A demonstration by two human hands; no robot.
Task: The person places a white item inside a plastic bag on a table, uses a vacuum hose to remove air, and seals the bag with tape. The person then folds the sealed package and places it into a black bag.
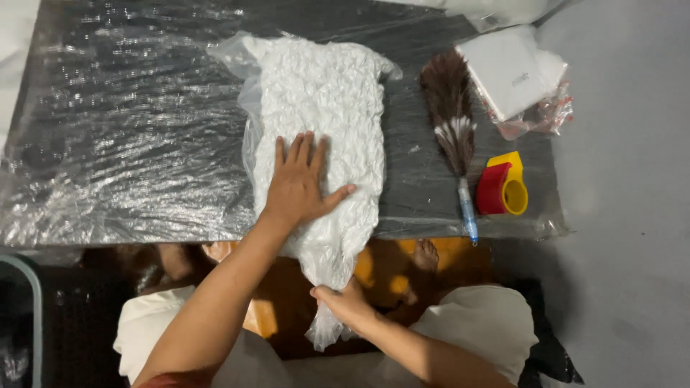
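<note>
A clear plastic bag stuffed with white crumpled material (323,100) lies on a dark table covered in plastic film (122,136). My left hand (298,183) presses flat on the bag's near half, fingers spread. My right hand (345,302) grips the bag's gathered open end (327,330), which hangs over the table's front edge.
A brown feather duster with a blue handle (453,129) lies to the right of the bag. Beside the duster sits a red and yellow tape dispenser (503,188). A white packet in clear wrap (514,72) rests at the far right. A grey floor (632,201) lies beyond.
</note>
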